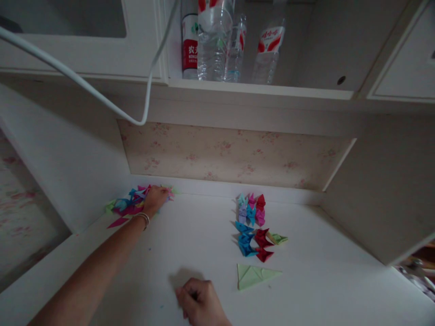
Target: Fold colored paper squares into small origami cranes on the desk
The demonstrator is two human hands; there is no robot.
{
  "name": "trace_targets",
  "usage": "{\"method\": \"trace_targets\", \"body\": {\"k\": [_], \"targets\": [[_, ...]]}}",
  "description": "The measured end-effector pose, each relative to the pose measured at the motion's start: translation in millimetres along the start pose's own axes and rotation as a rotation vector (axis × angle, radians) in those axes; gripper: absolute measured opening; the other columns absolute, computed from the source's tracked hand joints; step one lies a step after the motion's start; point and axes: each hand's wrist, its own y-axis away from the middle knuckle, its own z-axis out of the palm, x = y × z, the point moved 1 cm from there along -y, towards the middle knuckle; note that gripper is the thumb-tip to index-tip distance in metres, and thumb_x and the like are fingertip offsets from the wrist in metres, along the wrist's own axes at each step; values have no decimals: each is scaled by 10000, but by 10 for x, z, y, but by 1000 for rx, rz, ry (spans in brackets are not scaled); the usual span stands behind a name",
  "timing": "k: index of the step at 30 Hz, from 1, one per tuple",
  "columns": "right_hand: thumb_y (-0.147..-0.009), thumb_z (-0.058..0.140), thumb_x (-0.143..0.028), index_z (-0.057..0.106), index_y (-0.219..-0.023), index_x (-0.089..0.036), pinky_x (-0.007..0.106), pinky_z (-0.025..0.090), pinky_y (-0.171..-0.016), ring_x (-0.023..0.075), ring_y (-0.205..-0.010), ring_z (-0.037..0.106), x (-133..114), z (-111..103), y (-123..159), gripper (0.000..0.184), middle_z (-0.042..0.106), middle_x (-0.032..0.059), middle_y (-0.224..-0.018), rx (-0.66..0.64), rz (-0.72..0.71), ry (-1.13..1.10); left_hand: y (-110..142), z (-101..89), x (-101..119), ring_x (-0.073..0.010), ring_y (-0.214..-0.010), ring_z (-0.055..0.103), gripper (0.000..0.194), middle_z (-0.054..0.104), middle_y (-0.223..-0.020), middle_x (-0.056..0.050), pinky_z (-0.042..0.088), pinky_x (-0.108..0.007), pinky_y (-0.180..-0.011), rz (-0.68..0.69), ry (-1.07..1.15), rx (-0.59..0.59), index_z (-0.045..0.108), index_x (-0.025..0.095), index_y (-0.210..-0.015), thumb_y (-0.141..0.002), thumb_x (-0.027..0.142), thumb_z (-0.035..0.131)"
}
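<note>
At the far left of the white surface, my left hand [157, 198] reaches into a heap of colourful folded paper pieces [131, 203]. Its fingers are bent together among the pieces; what they grip, if anything, is hidden. My right hand [200, 302] is curled into a loose fist near the front edge, with nothing visible in it. To its right lies a flat, pale green folded paper triangle [256, 275]. Beyond that, small origami figures sit grouped in rows: blue ones [246, 242], dark red ones [263, 240], a green one [278, 238], and mixed colours [251, 210] behind.
Above hangs an open shelf [258, 90] with plastic bottles [215, 45] and a red-and-white can [190, 47]. A white cable [84, 83] loops across the upper left. Side panels [380, 181] close in the surface [204, 235], and floral wallpaper [224, 154] lines the back.
</note>
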Motion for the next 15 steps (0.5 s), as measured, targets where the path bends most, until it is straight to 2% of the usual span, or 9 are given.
{"method": "trace_targets", "body": {"k": [4, 6, 8, 11, 15], "targets": [[-778, 514, -645, 501, -547, -181, 199, 215, -360, 65, -360, 343, -15, -22, 10, 519, 460, -36, -437, -22, 37, -108, 283, -4, 150, -176, -705, 548, 301, 656, -711, -38, 389, -264, -662, -35, 193, 39, 709, 127, -797, -778, 360, 520], [-773, 520, -656, 502, -579, -175, 194, 205, -348, 54, -344, 326, -16, -35, 0, 519, 458, -45, -433, -16, 32, -235, 539, 19, 237, -148, -631, 529, 384, 645, -711, -19, 385, -239, -588, -58, 301, 41, 695, 137, -940, -783, 435, 512], [-770, 550, -636, 502, -625, -171, 188, 175, -335, 43, -326, 304, -19, -52, -14, 489, 453, -59, -431, 14, 31, -413, 859, 48, 330, -125, -540, 475, 462, 602, -630, -2, 353, -226, -508, -74, 387, 21, 689, 134, -970, -772, 514, 516], [-768, 623, -549, 532, -744, -162, 178, 150, -318, 30, -307, 327, -48, -93, -21, 398, 511, -60, -502, 86, 17, -689, 1387, 91, 490, -97, -512, 422, 451, 574, -616, 18, 322, -211, -479, -75, 573, -78, 699, 162, -929, -764, 554, 550], [-804, 627, -459, 557, -975, -168, 164, 243, -305, 45, -333, 443, -101, -166, 3, 345, 610, -23, -688, 140, 13, -891, 1948, 158, 665, -85, -519, 401, 414, 612, -681, 7, 309, -205, -481, -140, 773, -230, 706, 171, -900, -765, 542, 581]]}}
